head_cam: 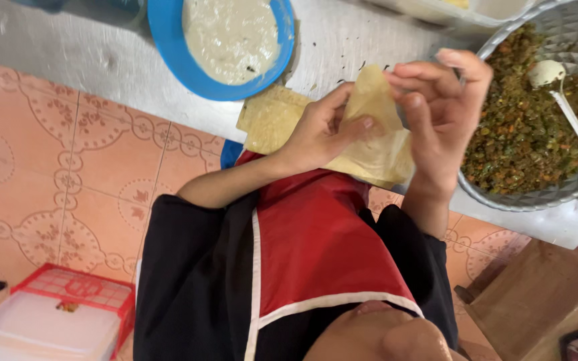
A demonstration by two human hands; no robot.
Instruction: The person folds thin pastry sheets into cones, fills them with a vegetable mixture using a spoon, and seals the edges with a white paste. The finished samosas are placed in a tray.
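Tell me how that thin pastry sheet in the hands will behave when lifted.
The pastry sheet probably flops: it already curves between the left hand and right hand. It looks very thin, so likely light and easily torn.

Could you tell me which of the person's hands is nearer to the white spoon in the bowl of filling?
The right hand. It is raised just left of the white spoon and the metal bowl, pinching the pastry sheet. The left hand holds the sheet farther left.
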